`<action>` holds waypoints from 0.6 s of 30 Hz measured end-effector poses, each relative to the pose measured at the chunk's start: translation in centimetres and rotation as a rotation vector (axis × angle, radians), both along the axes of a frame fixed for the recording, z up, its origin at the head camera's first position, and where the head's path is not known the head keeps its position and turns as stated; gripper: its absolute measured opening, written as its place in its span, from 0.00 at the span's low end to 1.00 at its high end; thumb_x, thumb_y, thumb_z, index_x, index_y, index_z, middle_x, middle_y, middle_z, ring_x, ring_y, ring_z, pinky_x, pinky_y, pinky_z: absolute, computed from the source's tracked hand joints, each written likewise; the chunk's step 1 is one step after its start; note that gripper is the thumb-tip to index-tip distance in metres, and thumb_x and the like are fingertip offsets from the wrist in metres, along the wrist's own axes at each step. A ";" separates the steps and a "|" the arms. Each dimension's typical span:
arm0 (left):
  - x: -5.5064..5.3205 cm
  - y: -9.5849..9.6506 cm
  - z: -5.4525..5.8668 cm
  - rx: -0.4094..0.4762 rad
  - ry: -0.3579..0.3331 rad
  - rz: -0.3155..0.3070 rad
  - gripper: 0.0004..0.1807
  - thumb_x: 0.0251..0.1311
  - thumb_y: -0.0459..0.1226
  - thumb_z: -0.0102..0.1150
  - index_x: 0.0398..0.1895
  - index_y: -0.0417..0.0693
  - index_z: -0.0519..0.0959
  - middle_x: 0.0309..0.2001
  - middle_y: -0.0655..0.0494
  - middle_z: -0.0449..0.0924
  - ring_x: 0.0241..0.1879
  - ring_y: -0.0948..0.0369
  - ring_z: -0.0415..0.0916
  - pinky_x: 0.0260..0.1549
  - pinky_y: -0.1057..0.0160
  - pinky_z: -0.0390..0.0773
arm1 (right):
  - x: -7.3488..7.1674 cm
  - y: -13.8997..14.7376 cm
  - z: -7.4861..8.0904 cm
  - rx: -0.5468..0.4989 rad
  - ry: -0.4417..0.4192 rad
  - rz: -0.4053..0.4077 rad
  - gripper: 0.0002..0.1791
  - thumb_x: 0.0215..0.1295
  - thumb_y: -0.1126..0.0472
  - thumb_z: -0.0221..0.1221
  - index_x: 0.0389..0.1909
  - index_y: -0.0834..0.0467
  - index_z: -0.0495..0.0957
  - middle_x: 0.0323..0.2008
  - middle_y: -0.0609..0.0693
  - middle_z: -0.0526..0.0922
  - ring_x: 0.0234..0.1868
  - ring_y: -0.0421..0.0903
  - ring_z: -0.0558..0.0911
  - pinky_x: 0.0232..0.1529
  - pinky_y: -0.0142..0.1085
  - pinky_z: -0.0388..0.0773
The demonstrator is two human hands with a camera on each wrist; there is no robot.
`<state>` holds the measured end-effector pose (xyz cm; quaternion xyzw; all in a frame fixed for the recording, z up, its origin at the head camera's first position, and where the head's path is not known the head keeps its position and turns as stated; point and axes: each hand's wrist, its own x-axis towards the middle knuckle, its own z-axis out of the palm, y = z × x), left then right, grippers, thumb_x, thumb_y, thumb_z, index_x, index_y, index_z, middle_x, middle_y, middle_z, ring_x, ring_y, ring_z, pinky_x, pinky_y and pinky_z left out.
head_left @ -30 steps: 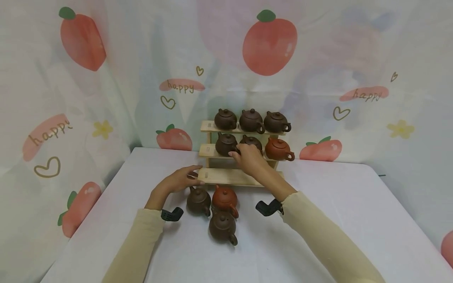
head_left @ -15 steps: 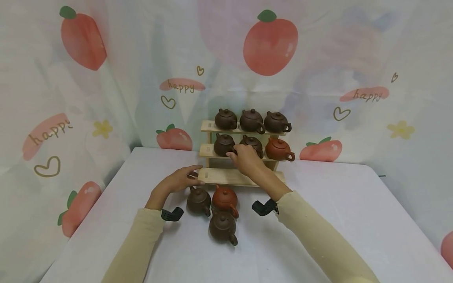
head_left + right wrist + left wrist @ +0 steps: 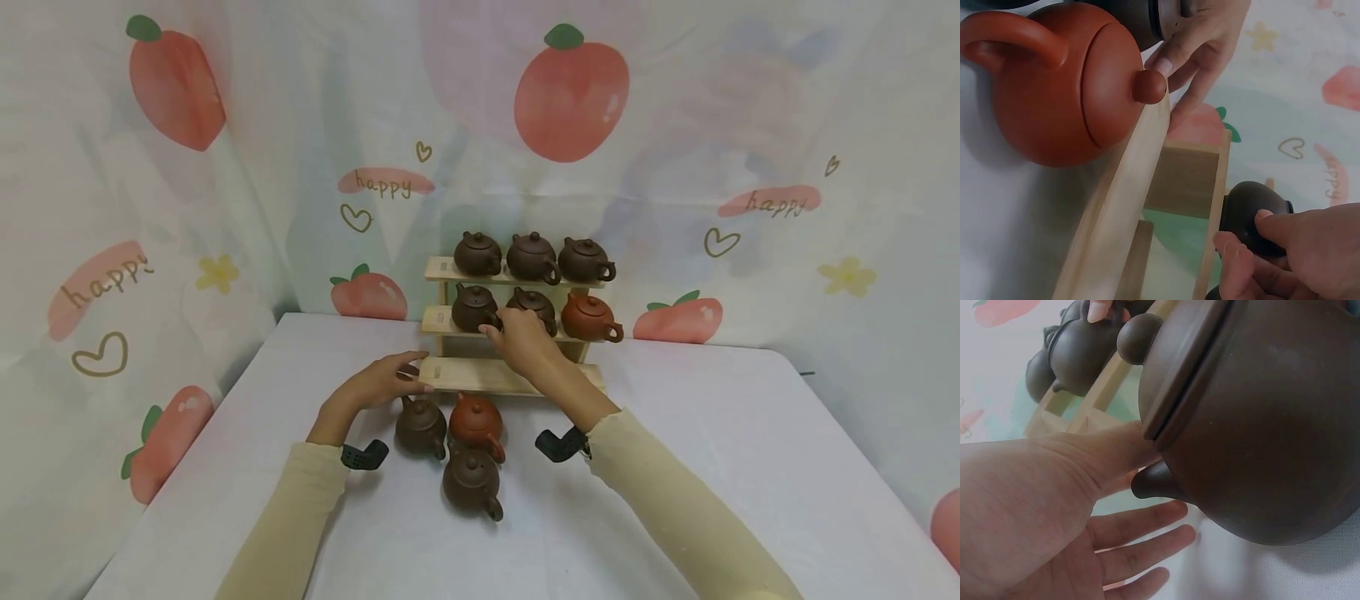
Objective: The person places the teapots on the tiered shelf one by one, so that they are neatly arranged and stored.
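On the middle plank of a three-tier wooden stand, my right hand grips a dark brown teapot at its handle side. The right wrist view shows my right thumb against this pot's dark body. My left hand holds the left end of the bottom plank, thumb at the front corner and index finger at the back one. Its other fingers spread out straight in the left wrist view. A brown teapot stands just in front of this hand and fills much of that view.
An orange-red teapot and another brown one stand on the white table before the stand. Several dark teapots line the top plank. A dark teapot and a red one share the middle plank.
My right hand and the dark teapot it grips have shifted slightly left along the middle plank, mostly in the first half second. My left hand has stayed in place.
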<state>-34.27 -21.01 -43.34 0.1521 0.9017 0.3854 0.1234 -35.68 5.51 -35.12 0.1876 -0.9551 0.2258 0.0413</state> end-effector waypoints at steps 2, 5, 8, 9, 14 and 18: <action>0.0 0.0 0.0 0.000 0.000 0.001 0.41 0.71 0.46 0.68 0.81 0.43 0.63 0.69 0.35 0.75 0.70 0.42 0.73 0.68 0.41 0.73 | 0.2 0.3 -0.1 0.001 -0.003 -0.012 0.25 0.80 0.50 0.59 0.57 0.71 0.82 0.48 0.66 0.88 0.48 0.62 0.88 0.49 0.52 0.85; 0.0 0.0 0.0 -0.008 0.009 -0.003 0.41 0.71 0.46 0.68 0.81 0.42 0.63 0.69 0.35 0.76 0.70 0.42 0.73 0.68 0.41 0.73 | 1.0 0.9 -0.4 -0.001 -0.030 -0.012 0.21 0.79 0.50 0.60 0.47 0.67 0.85 0.33 0.59 0.89 0.34 0.55 0.87 0.37 0.46 0.83; 0.0 0.0 0.0 -0.015 0.018 -0.006 0.41 0.71 0.47 0.68 0.81 0.42 0.63 0.69 0.35 0.76 0.70 0.41 0.74 0.68 0.41 0.73 | 2.4 1.6 -1.1 -0.010 -0.055 0.024 0.19 0.78 0.50 0.62 0.40 0.64 0.86 0.24 0.53 0.84 0.24 0.48 0.81 0.28 0.39 0.77; 0.0 0.0 0.0 -0.015 0.015 -0.005 0.41 0.71 0.47 0.68 0.81 0.42 0.63 0.69 0.35 0.76 0.70 0.41 0.74 0.68 0.41 0.73 | 2.9 1.9 -1.5 -0.006 -0.065 0.045 0.19 0.78 0.49 0.62 0.39 0.63 0.86 0.24 0.51 0.83 0.24 0.46 0.80 0.27 0.38 0.76; 0.1 0.0 0.0 -0.007 0.009 -0.003 0.41 0.72 0.46 0.67 0.81 0.41 0.63 0.69 0.34 0.75 0.70 0.41 0.73 0.68 0.40 0.73 | 6.0 2.5 -3.8 0.011 -0.153 0.109 0.22 0.73 0.43 0.65 0.34 0.59 0.84 0.23 0.47 0.80 0.24 0.43 0.77 0.26 0.35 0.74; 0.2 0.0 0.1 -0.002 0.008 -0.003 0.41 0.72 0.46 0.67 0.81 0.41 0.62 0.70 0.34 0.75 0.70 0.41 0.73 0.68 0.40 0.73 | 7.9 2.9 -5.5 0.031 -0.196 0.128 0.22 0.70 0.40 0.68 0.31 0.56 0.82 0.20 0.46 0.78 0.22 0.42 0.76 0.24 0.36 0.73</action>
